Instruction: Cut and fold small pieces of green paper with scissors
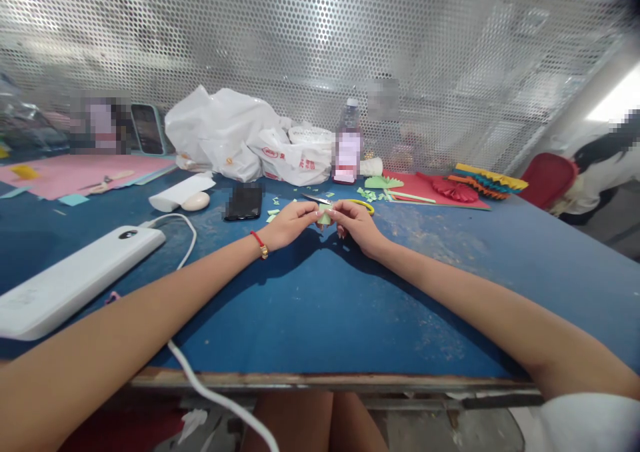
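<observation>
Between my two hands is a small piece of light green paper [325, 216], raised a little above the blue table. My left hand [294, 223] pinches its left side, and a red cord bracelet circles that wrist. On the right side my right hand [361, 227] pinches the same piece with thumb and fingers. Just behind the hands lie scissors with yellow handles [364, 205], their blades pointing left. Small green paper scraps [273, 212] are scattered behind both hands. A pleated green paper fan [384, 182] lies beyond my right hand.
A black phone [244, 202], a white power bank [83, 279] and its cable [193, 375] are at left. White plastic bags [225, 132] and a bottle [348, 142] stand at the back. Red paper [413, 184] and folded coloured paper [490, 182] lie back right. A person [607, 165] is at far right.
</observation>
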Demonstrator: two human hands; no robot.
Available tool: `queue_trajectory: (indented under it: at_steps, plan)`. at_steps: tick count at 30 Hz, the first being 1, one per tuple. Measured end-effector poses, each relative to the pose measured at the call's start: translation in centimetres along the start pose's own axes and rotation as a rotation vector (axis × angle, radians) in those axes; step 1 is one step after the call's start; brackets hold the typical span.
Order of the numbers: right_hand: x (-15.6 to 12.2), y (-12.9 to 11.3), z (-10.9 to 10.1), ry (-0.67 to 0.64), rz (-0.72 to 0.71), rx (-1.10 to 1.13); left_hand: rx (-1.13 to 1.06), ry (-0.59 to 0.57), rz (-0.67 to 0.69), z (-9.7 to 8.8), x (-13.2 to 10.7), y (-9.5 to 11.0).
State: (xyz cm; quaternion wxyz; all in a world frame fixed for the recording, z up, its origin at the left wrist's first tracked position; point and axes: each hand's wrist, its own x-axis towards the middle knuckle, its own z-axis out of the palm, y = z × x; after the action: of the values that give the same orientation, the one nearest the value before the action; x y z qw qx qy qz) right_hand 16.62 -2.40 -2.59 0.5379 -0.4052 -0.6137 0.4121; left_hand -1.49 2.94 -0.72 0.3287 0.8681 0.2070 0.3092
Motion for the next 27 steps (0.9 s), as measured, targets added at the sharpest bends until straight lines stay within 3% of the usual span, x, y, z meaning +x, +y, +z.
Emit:
queue_trajectory:
  at_steps: [27]
  plan:
    - [-0.1, -0.24, 0.03, -0.002, 0.001, -0.022, 0.006, 0.059, -0.005, 0.06, 0.01, 0.54]
